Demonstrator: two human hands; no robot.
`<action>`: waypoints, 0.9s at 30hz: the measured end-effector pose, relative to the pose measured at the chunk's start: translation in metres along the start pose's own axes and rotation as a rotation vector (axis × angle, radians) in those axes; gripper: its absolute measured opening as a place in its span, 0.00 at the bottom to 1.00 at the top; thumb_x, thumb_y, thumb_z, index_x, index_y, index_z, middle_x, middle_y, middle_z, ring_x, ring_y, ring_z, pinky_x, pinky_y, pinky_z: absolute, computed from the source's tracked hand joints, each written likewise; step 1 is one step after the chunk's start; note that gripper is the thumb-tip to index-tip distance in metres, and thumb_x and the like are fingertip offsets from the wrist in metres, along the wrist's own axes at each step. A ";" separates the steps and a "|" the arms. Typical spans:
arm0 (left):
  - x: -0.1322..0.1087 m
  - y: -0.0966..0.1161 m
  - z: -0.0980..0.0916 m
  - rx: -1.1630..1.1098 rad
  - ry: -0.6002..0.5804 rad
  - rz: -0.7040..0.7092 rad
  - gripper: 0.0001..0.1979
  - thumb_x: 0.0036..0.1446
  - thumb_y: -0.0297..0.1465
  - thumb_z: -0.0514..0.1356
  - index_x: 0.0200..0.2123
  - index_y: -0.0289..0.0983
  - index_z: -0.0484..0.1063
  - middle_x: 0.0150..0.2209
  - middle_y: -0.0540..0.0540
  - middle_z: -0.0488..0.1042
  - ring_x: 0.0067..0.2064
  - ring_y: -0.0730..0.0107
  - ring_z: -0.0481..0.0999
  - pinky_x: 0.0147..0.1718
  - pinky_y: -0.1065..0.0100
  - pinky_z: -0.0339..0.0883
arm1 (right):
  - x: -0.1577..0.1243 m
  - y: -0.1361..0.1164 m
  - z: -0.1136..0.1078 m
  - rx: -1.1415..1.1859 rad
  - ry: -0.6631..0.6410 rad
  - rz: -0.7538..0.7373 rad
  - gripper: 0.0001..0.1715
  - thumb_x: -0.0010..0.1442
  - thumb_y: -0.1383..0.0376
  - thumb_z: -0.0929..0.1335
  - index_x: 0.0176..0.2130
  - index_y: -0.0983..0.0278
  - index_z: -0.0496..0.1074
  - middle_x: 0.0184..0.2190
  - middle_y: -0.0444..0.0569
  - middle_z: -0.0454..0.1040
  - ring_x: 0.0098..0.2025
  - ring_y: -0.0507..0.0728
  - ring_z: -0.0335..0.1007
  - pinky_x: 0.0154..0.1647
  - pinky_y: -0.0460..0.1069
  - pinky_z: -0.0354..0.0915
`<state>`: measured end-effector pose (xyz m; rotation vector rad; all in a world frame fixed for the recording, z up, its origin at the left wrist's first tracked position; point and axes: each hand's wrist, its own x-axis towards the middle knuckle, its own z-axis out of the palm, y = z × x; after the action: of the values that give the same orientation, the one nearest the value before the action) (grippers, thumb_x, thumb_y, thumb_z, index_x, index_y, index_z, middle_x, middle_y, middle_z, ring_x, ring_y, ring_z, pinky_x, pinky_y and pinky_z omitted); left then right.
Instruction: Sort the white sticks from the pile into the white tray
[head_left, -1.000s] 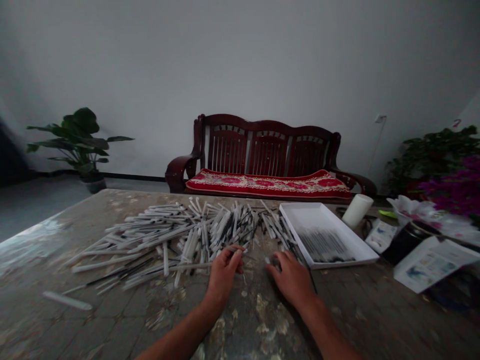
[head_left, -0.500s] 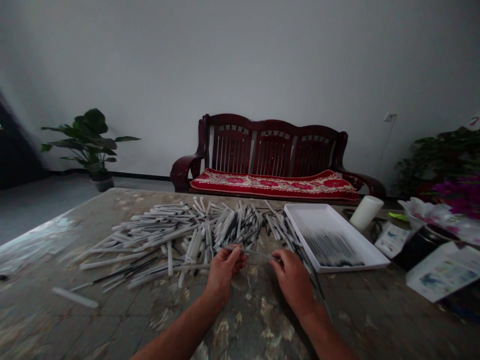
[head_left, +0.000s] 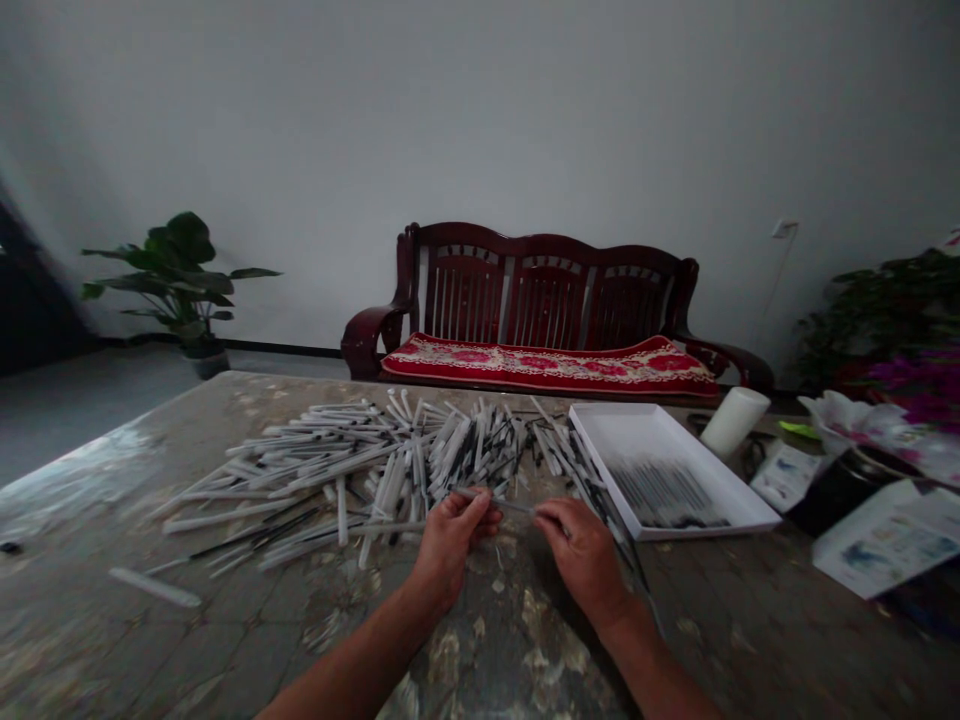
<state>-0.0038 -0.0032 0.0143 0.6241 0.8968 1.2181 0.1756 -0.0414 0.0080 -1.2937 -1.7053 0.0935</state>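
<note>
A big heap of white and black pens (head_left: 375,465) lies spread over the mottled table (head_left: 495,640). My left hand (head_left: 450,535) and my right hand (head_left: 581,550) are both closed in a pinch on the two ends of one thin pen (head_left: 510,503), held level just above the table in front of the heap. To the right stands a white shallow tray (head_left: 660,470) with a row of dark pens lying in it.
A white cylinder (head_left: 733,422), leaflets (head_left: 885,535), a dark pot and pink flowers (head_left: 919,385) crowd the table's right end. One loose white pen (head_left: 154,587) lies at the near left. Behind stand a red-cushioned wooden bench (head_left: 547,320) and a potted plant (head_left: 176,285).
Both hands have lifted from the table beside the heap and come together on one pen, now held between them. The view has shifted slightly.
</note>
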 end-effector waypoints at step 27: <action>-0.037 -0.005 -0.002 0.724 -0.374 0.774 0.07 0.56 0.29 0.62 0.37 0.42 0.80 0.40 0.42 0.80 0.45 0.60 0.78 0.48 0.62 0.70 | 0.006 -0.021 -0.050 0.650 -0.645 0.809 0.20 0.54 0.51 0.72 0.37 0.65 0.73 0.29 0.46 0.78 0.25 0.50 0.71 0.21 0.42 0.63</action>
<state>-0.0061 -0.0409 0.0179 1.8445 0.7793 1.3542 0.1960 -0.0687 0.0502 -1.4186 -1.3202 1.5364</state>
